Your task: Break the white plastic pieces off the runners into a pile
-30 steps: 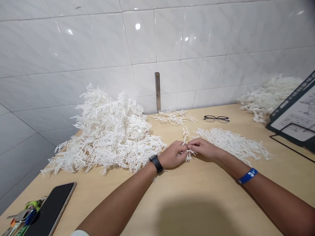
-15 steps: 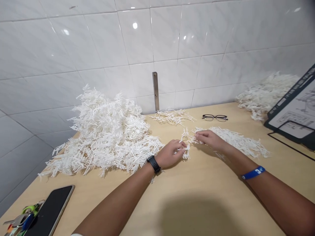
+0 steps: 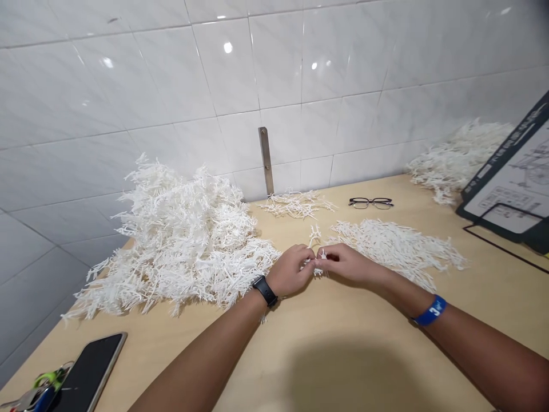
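Note:
My left hand (image 3: 294, 270), with a black watch at the wrist, is closed around small white branched pieces (image 3: 317, 271). Against its fingertips, my right hand (image 3: 341, 263), with a blue wristband, pinches a white branched piece (image 3: 323, 256). A branched strand (image 3: 314, 234) sticks up just behind the fingers. To the left stands a tall heap of white branched pieces (image 3: 189, 240). A flatter pile of white pieces (image 3: 398, 246) lies behind and right of my right hand. Thin strands (image 3: 298, 205) lie near the wall.
Eyeglasses (image 3: 371, 203) rest at the back of the table (image 3: 240, 355). A phone (image 3: 92, 372) and keys (image 3: 36, 395) lie at the front left. At right are another white pile (image 3: 463, 157) and a dark-framed board (image 3: 514, 177). A metal strip (image 3: 266, 160) stands against the tiled wall.
My right hand has moved left and down from the flatter pile, and its fingertips now meet those of my left hand. The whole view has shifted slightly.

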Demonstrator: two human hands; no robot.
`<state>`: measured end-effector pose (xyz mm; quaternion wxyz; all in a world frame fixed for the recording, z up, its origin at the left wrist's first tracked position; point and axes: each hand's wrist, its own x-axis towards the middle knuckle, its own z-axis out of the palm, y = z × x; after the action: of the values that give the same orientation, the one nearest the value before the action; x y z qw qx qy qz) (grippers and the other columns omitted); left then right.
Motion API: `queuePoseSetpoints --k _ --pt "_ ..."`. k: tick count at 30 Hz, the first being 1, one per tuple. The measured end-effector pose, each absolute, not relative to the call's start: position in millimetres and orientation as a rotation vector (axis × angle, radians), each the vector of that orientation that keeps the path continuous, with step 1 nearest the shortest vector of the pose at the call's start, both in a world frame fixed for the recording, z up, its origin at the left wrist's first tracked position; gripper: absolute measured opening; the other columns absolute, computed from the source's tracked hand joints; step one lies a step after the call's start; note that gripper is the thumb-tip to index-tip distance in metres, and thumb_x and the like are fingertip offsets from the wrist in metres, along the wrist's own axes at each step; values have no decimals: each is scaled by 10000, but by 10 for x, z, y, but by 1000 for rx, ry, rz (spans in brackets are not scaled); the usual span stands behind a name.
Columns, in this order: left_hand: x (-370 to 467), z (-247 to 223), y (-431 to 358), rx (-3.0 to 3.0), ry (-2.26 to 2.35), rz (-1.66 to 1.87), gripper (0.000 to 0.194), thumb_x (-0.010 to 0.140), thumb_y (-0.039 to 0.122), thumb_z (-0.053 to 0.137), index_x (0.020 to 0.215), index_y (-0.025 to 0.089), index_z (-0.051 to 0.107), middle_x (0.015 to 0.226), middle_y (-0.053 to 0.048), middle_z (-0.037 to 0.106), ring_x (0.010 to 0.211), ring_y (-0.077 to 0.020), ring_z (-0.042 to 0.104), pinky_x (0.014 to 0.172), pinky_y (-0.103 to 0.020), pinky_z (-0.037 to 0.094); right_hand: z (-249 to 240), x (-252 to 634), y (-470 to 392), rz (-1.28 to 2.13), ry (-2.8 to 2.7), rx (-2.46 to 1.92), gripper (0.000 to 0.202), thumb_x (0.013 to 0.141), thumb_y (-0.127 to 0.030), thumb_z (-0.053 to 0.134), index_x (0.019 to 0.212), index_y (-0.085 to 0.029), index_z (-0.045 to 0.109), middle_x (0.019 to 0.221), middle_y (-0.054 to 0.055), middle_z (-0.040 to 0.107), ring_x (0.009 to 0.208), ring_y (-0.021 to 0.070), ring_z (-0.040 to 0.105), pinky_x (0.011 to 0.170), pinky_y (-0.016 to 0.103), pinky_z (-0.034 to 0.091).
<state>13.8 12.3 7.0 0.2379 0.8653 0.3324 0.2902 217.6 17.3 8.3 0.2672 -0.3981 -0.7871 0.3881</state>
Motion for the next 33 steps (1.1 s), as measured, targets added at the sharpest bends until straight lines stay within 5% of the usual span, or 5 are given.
queuePoseSetpoints --k 10,17,25,30,33 --pt "161 125 85 2381 723 720 197 910 216 453 716 186 463 825 -31 503 777 -146 499 745 -271 436 74 2197 162 1426 -2065 -784 369 912 -476 566 754 -149 632 756 37 629 719 149 542 696 282 412" --pt "137 146 86 2396 595 691 204 967 256 366 840 187 510 940 -88 540 912 -201 518 867 -339 454 40 2288 217 1502 -1914 -761 357 912 -464 552 722 -163 586 728 30 570 697 154 511 691 305 414" --pt "128 73 122 2182 979 1205 168 969 252 396 846 196 497 1012 -80 568 959 -203 542 879 -361 441 183 2480 310 892 -1976 -1139 385 909 -414 494 604 -183 535 638 17 541 644 162 506 646 297 402" --pt "146 68 138 2093 1092 1417 149 968 235 425 835 198 480 969 -61 562 930 -187 543 857 -341 429 183 2333 227 517 -2234 -1087 145 837 -256 557 838 -196 688 886 66 688 873 225 602 836 355 441" --pt "155 82 115 2118 1084 1452 103 975 220 414 912 198 493 981 -68 566 950 -188 544 873 -341 427 165 2223 153 662 -1984 -1088 165 844 -240 533 886 -190 684 926 88 694 914 234 626 857 380 463"
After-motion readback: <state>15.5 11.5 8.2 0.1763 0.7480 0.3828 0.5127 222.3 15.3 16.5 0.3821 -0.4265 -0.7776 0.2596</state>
